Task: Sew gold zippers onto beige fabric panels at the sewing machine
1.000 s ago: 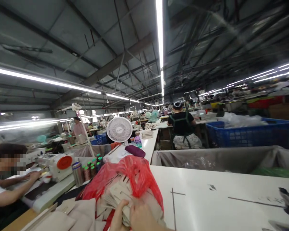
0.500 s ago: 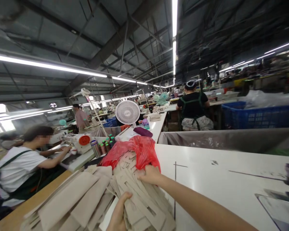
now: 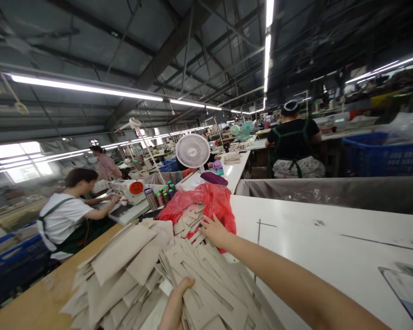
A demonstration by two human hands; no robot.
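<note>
A heap of beige cut pieces [image 3: 196,275] spills from a red plastic bag [image 3: 211,201] onto the white table [image 3: 313,247]. My right hand [image 3: 215,231] reaches across the heap, fingers spread on the pieces at the bag's mouth. My left hand [image 3: 177,300] sits at the bottom edge, thumb up, gripping the near end of the stack of pieces. Wider beige panels [image 3: 120,266] lie fanned out to the left of the heap.
A person in a white shirt [image 3: 69,215] works at a sewing machine [image 3: 129,189] on the left, with thread cones [image 3: 163,195] nearby. Behind stand a white fan [image 3: 193,151], a grey fabric trough [image 3: 330,192], a blue crate [image 3: 385,156] and another seated person [image 3: 294,144].
The view has tipped down and swung left, showing more of the heap. My right hand has stretched forward from the stack to the bag's mouth and opened its fingers.
</note>
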